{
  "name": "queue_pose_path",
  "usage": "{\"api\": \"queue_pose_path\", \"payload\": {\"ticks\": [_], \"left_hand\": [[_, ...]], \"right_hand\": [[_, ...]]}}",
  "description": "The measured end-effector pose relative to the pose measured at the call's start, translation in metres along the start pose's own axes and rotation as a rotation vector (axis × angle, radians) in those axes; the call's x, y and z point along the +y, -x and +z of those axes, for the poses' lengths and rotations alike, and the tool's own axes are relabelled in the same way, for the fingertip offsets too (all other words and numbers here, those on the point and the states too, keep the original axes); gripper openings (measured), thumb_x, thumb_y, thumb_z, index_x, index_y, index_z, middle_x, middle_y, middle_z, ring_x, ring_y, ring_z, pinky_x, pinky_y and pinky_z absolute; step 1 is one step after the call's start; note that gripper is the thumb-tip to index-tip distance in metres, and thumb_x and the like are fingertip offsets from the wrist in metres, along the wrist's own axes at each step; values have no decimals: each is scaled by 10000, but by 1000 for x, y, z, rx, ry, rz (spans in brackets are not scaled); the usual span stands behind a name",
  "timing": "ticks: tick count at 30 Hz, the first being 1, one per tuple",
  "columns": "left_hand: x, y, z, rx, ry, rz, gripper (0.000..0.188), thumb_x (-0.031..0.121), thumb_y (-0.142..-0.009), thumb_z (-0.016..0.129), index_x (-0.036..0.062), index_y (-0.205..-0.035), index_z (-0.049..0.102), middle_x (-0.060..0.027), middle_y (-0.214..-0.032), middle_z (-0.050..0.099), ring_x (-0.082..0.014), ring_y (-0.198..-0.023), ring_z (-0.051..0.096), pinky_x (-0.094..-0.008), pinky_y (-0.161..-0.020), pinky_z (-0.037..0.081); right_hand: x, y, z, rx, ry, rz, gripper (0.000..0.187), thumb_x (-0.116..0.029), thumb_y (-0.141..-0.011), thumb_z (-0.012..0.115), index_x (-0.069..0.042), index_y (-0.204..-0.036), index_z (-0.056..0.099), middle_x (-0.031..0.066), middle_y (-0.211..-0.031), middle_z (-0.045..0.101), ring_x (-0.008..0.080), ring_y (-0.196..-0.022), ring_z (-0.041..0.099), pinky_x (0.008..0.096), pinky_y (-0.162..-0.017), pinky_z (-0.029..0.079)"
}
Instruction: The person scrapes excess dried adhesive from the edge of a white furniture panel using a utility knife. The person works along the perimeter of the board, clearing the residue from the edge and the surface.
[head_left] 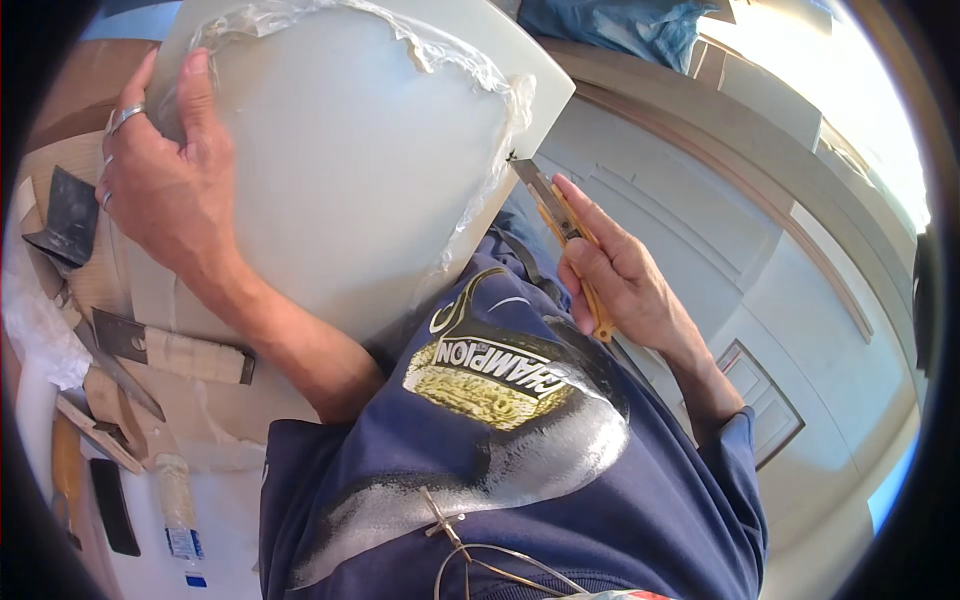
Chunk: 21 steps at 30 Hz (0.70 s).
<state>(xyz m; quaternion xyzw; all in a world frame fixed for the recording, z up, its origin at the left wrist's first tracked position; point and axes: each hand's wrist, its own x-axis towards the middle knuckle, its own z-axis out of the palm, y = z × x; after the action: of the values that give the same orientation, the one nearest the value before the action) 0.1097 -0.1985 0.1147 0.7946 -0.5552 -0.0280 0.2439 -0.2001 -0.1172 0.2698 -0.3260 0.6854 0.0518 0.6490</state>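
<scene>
A pale grey-white panel (340,170) is tilted up in front of me, with crumpled clear plastic film (425,50) running in a ragged line near its far and right edges. My left hand (170,170) grips the panel's left edge, thumb on its face and fingers along the side. In my right hand (620,275) is a yellow snap-off utility knife (570,225), its blade out. The blade tip meets the panel's right edge at a small dark spot, below the far right corner.
On the left lie a black scraper (70,215), a wide putty knife (170,345), a paintbrush (175,505) and a black oblong block (114,505). White moulded door panels (680,220) stretch along the right. Blue cloth (620,25) lies at the far side.
</scene>
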Motion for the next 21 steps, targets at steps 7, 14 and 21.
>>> {"api": "queue_pose_path", "payload": {"ticks": [7,14,21], "left_hand": [[2,-1,1,21,38,28,490,580,-908,711,139,-1109,781,-112,-1003,783,-306,-964,743,-439,-873,557],[2,-2,1,13,1,20,532,622,-884,716,148,-1116,776,-116,-998,778,-319,-967,729,-469,-932,521],[3,-1,1,-18,-35,3,589,666,-875,701,144,-1140,766,-129,-978,773,-333,-942,726,-488,-943,505]], "right_hand": [[3,-1,17,36,-71,-6,598,-153,-1108,381,-107,-1663,163,29,-787,536,87,-558,576,250,-559,501],[2,-6,24,8,-243,-32,620,-160,-1117,368,-121,-1672,94,34,-781,490,92,-563,524,237,-560,468],[9,-8,38,22,-343,-21,639,-151,-1124,359,-137,-1673,31,32,-815,484,96,-616,519,236,-568,473]]}}
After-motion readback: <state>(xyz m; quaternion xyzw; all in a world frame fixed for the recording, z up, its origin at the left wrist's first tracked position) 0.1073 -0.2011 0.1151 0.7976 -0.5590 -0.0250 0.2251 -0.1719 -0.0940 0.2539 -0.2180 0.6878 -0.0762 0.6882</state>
